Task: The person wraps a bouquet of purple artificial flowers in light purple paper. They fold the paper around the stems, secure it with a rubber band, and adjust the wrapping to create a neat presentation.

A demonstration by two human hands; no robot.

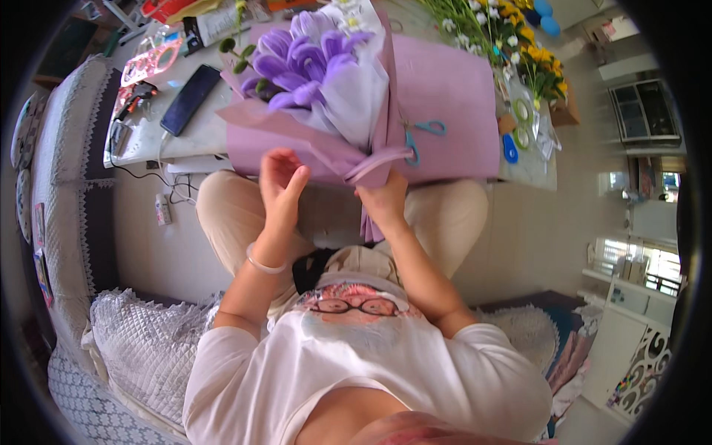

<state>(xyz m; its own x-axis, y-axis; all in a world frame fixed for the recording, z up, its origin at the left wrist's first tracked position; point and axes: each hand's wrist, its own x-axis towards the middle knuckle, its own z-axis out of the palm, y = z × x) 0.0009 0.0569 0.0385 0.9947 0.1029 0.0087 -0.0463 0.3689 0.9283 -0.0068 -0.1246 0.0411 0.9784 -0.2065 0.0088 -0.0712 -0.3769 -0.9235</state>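
A bouquet of fuzzy purple flowers (pixel 306 67), wrapped in white tissue (pixel 359 100) and mauve paper (pixel 311 136), leans over the table edge in front of me. My right hand (pixel 388 194) grips the gathered neck of the mauve paper, and a tail of folded paper hangs below the fist. To the left of that neck, my left hand (pixel 283 181) is raised with nothing in it, its fingers loosely curled and the thumb apart. Scissors with blue handles (pixel 431 127) lie on a flat mauve sheet (pixel 450 105) just right of the bouquet; the wrap partly hides them.
On the table (pixel 144 150) at left are a smartphone (pixel 192 100) with a cable and a glue gun (pixel 136 99). At right lie green tape rolls (pixel 522 111), a blue plastic tool (pixel 509 148) and yellow artificial flowers (pixel 548 67). A bottle (pixel 162 210) stands on the floor.
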